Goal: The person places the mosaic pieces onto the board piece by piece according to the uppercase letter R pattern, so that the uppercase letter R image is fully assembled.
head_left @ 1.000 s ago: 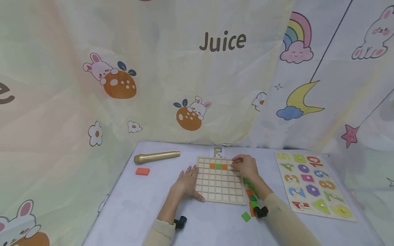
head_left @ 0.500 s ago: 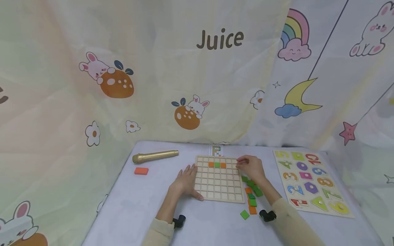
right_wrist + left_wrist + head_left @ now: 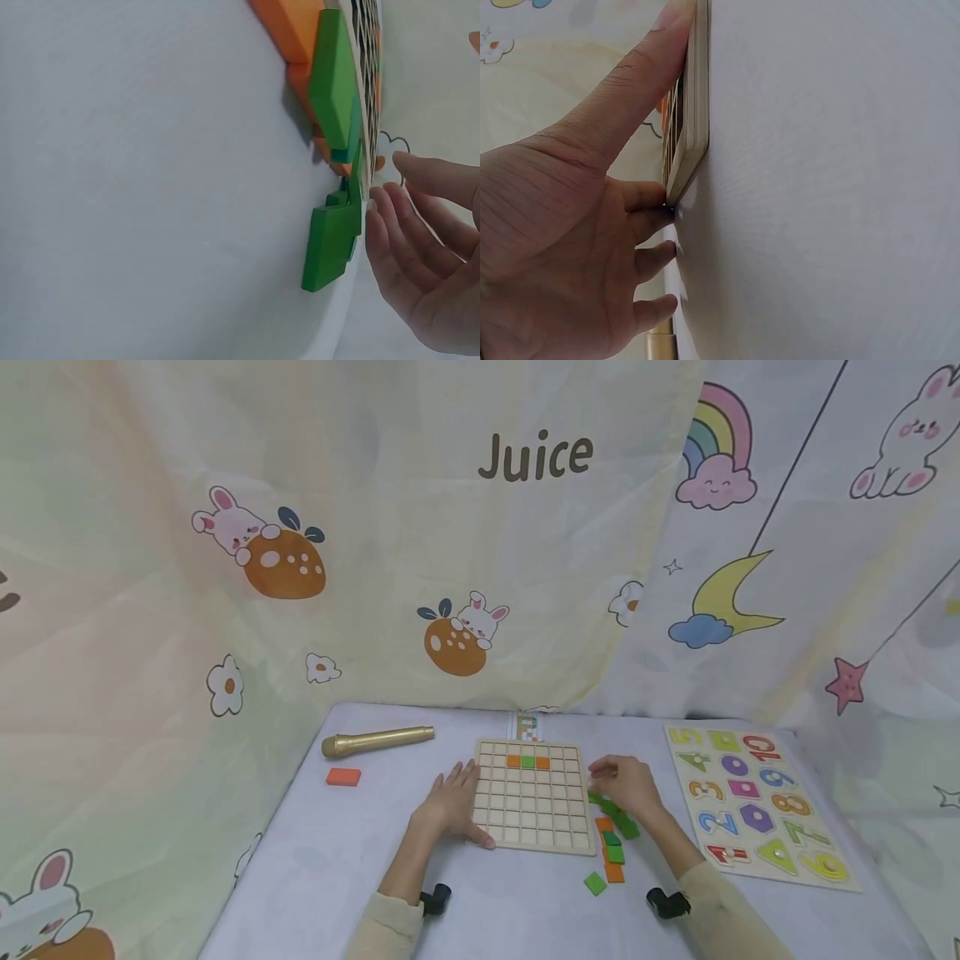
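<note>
A wooden grid board (image 3: 532, 810) lies on the table, with two orange tiles and a green tile (image 3: 528, 762) between them in an upper row. My left hand (image 3: 448, 808) rests at the board's left side, fingers spread; in the left wrist view its thumb (image 3: 634, 86) lies along the near edge. Just off the board's right edge is my right hand (image 3: 626, 785), over loose green tiles (image 3: 621, 820). The right wrist view shows this hand's thumb (image 3: 435, 176) apart from its bent fingers, nothing held between them. Orange and green tiles (image 3: 614, 854) lie overlapping nearer me.
A single green tile (image 3: 595, 883) lies near the board's lower right corner. Far left are a gold microphone (image 3: 378, 741) and an orange block (image 3: 343, 777). A small pattern card (image 3: 527, 725) sits behind the board. At right is a number puzzle board (image 3: 757, 810).
My right hand has moved off the board's right side, rightward and toward me, over the green tiles. The left hand stays on the board, and the three tiles there are unchanged.
</note>
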Available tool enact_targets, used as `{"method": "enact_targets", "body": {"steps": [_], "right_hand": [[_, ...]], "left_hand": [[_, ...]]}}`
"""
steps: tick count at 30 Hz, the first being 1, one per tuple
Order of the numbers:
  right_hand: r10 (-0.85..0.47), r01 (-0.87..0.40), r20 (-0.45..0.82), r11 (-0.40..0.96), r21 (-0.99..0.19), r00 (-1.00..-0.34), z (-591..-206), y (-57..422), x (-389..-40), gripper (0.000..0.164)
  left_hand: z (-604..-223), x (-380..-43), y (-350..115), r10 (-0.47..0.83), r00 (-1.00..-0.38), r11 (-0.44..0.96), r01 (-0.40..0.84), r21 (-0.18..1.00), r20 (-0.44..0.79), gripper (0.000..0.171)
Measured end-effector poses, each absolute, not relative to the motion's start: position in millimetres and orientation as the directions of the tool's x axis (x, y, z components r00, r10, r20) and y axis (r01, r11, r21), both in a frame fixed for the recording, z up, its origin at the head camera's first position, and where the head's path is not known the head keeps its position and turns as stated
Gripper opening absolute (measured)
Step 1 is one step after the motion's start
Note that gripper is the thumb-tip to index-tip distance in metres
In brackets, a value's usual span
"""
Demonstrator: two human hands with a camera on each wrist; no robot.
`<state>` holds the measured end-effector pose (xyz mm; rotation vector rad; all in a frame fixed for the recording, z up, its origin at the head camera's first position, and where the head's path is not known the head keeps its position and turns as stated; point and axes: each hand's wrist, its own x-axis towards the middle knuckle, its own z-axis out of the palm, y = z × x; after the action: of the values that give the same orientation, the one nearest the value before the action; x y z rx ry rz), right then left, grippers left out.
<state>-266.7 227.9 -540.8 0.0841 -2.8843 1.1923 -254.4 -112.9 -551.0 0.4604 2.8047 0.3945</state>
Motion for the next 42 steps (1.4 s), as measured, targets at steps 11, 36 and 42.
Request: {"method": "enact_targets", "body": {"steps": [11,36,42], "right_hand": [[-0.088,-0.04,-0.038,0.742,-0.669,-0.995,-550,238,-259,0.031],[-0.039,-0.117,0.144,0.804,-0.584,-0.989,-565,258,-286,0.038],[-0.039,-0.111,0.135,0.805,-0.583,-0.99,-559,253,-288,0.037]], "left_hand": [[-549,-254,-112,0.352,-0.911,0.911,0.28,0.302,-0.217,0.146],[-553,-255,-115,0.358,-0.91,0.901,0.278,0.333,-0.209,0.146],[-552,-254,-114,0.364,-0.909,0.904,0.293,0.312,-0.204,0.147]]}}
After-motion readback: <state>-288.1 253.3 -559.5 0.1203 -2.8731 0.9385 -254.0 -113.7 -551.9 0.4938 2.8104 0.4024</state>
